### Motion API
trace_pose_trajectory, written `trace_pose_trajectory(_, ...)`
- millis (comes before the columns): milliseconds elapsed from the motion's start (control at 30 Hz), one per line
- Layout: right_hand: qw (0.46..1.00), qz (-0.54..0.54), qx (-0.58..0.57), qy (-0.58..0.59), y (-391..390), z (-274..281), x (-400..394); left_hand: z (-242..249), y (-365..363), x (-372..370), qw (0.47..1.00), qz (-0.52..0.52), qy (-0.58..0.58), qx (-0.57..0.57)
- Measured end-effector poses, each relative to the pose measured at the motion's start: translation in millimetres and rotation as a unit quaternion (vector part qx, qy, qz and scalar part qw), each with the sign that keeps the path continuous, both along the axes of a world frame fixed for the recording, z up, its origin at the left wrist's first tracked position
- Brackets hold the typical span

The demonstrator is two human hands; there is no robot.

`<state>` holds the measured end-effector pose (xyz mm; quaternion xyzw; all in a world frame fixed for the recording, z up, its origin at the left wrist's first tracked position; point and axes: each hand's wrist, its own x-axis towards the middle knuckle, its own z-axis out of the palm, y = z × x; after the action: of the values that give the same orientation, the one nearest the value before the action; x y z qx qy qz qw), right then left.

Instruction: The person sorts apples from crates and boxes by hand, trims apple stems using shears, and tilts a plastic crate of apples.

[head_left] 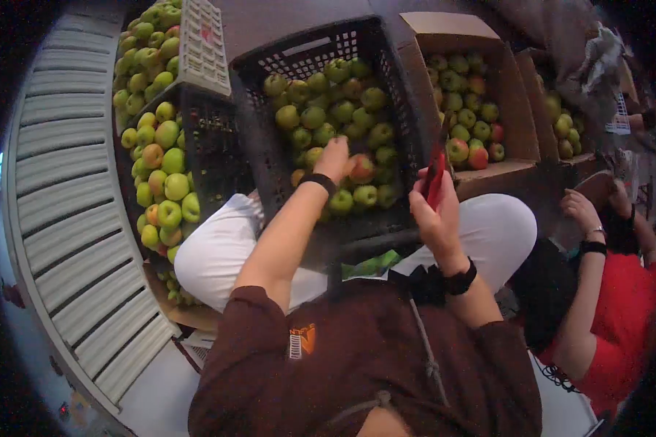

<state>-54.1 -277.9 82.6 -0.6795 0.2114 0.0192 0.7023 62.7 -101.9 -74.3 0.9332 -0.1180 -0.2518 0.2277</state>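
My left hand (333, 159) reaches down among the apples in a black plastic crate (249, 116) in front of me. Its fingers are curled, and their tips are hidden, so what they hold cannot be made out. Beside it lies a reddish apple (361, 168), with many green apples (313, 117) around. Raised at the crate's right edge, my right hand (437, 213) is closed round a thin red and black object (435, 175), seen nearly edge-on. My knees stand on either side of the crate's near end.
On the left are more apples (169, 159) and a pale crate (205, 47), beside a slatted metal surface (73, 182). Cardboard boxes (514, 109) of apples stand at the right. Close by on my right sits a person in a red top (623, 320).
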Motion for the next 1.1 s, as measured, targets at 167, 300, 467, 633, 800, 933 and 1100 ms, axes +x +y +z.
trace_pose_trajectory(167, 0.999, 0.001, 0.026, 0.026, -4, 10, 8, -28, -36, -6, 0.988, -0.089, 0.088, 0.087)
trace_pose_trajectory(300, 0.997, 0.031, 0.061, 0.020, -7, 6, 5, -53, -43, -7, 0.969, -0.118, 0.164, 0.143)
trace_pose_trajectory(467, 1.000, 0.019, 0.018, 0.006, -11, -4, 3, -55, -34, -13, 0.993, -0.057, 0.101, 0.001)
trace_pose_trajectory(633, 0.998, 0.010, -0.050, -0.042, -8, -7, -4, 47, -23, -13, 0.936, 0.087, -0.001, -0.340)
trace_pose_trajectory(800, 0.985, 0.003, -0.157, -0.070, 2, -1, -6, 170, 10, -37, 0.937, 0.081, -0.098, -0.325)
trace_pose_trajectory(933, 0.945, 0.097, -0.258, -0.179, 9, 13, -9, 197, 39, -74, 0.943, 0.121, -0.121, -0.284)
trace_pose_trajectory(1100, 0.894, 0.178, -0.352, -0.211, 27, 21, -31, 192, 70, -109, 0.944, 0.173, -0.158, -0.231)
